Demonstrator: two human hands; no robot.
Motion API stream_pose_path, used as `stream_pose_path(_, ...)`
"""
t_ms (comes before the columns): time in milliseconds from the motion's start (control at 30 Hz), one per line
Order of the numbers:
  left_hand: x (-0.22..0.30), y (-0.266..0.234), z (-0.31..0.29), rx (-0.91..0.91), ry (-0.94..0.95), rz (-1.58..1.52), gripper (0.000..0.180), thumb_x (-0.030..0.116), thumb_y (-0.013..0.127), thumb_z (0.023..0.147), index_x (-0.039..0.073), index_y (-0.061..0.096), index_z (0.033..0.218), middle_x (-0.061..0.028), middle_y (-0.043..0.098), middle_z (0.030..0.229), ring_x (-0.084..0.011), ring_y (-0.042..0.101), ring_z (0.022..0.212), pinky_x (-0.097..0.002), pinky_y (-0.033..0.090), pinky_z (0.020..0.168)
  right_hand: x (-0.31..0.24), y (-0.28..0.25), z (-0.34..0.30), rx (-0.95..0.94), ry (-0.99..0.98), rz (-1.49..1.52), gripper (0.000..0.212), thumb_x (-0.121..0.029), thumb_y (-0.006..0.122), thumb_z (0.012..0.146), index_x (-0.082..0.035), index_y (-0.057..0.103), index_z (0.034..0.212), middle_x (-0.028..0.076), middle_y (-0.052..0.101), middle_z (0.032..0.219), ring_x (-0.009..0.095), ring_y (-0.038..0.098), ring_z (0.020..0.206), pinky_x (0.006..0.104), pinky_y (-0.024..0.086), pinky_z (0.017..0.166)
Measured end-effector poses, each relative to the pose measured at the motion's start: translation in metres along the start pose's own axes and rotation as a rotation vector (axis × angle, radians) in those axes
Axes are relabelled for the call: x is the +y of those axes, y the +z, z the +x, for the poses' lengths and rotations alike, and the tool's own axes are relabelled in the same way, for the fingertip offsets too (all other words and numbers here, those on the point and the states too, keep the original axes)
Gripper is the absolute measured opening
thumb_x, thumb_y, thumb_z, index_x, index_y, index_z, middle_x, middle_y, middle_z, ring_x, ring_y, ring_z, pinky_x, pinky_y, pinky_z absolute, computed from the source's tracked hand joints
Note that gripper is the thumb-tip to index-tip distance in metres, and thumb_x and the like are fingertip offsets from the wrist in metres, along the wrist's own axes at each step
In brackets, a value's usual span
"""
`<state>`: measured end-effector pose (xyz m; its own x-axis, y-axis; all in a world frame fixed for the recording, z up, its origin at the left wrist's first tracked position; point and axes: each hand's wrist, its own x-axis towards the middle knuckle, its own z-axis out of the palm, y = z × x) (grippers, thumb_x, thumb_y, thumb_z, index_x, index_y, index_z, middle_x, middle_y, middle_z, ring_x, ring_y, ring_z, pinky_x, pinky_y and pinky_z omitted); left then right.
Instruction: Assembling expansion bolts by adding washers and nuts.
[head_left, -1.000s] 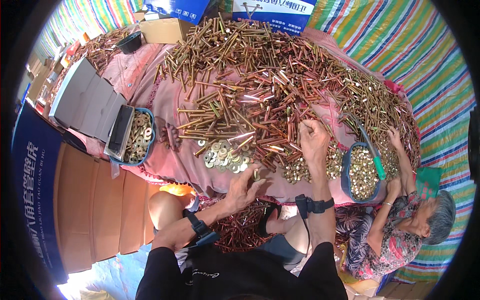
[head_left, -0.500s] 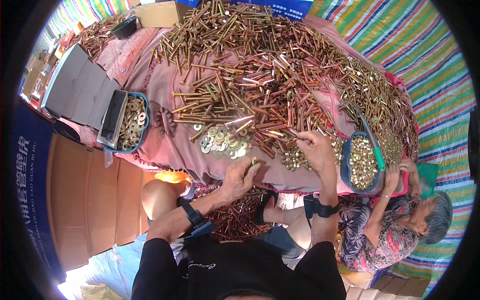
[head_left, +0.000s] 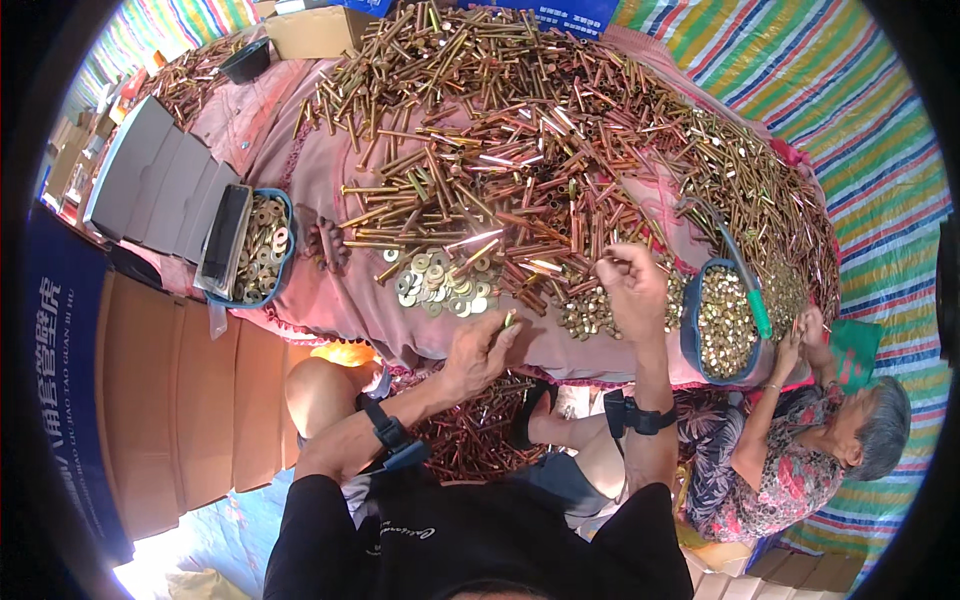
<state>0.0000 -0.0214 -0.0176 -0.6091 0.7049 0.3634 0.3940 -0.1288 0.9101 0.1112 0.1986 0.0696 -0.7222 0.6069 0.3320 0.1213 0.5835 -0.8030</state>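
Note:
My left hand is closed at the table's near edge, just below a pile of flat washers. Between its thumb and fingers pokes the small brass-coloured end of a bolt; the rest is hidden in the hand. To the right, my right hand is raised with curled fingers over a heap of brass-coloured nuts. Whatever its fingertips pinch, if anything, is too small to make out. Beyond both hands spreads a big mound of bolts and metal sleeves.
A blue tub of nuts stands at right, a green-handled tool beside it. At left are a blue tub of washers and a grey box. A co-worker sits at right, hands near the tub. More metal pieces lie below the table edge.
My right hand has shifted slightly up, its fingers curling in more. My left hand stays nearly still with the bolt. The co-worker's hands have moved a little.

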Motion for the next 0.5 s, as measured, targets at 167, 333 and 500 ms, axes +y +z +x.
stream_pose_path(167, -0.006, -0.001, -0.001, -0.046, 0.023, 0.100, 0.011, 0.010, 0.066, 0.100, 0.001, 0.067, 0.105, -0.0150, 0.058, 0.074, -0.0289, 0.058, 0.062, -0.0383, 0.047, 0.057, -0.023, 0.009, -0.001, 0.023, 0.217, 0.701, 0.023, -0.016, 0.069, 0.101, 0.001, 0.062, 0.114, 0.009, 0.072, 0.099, 0.011, 0.067, 0.078, 0.0236, 0.054, 0.065)
stream_pose_path(333, 0.001, -0.001, 0.001, -0.053, 0.014, 0.039, 0.012, 0.007, 0.066, 0.098, 0.001, 0.067, 0.108, -0.0162, 0.060, 0.078, -0.0316, 0.060, 0.065, -0.0405, 0.048, 0.059, -0.049, 0.036, -0.012, -0.042, 0.175, 0.695, 0.039, -0.010, 0.067, 0.100, 0.004, 0.051, 0.134, 0.013, 0.069, 0.105, 0.015, 0.069, 0.081, 0.0264, 0.058, 0.065)
stream_pose_path(500, 0.002, -0.003, 0.000, -0.057, 0.021, 0.036, 0.016, 0.006, 0.067, 0.096, 0.001, 0.066, 0.112, -0.0165, 0.062, 0.080, -0.0334, 0.063, 0.068, -0.0420, 0.050, 0.062, -0.063, 0.047, -0.019, -0.112, 0.090, 0.450, 0.039, -0.008, 0.070, 0.097, 0.005, 0.056, 0.131, 0.013, 0.070, 0.105, 0.019, 0.072, 0.084, 0.0288, 0.060, 0.069)
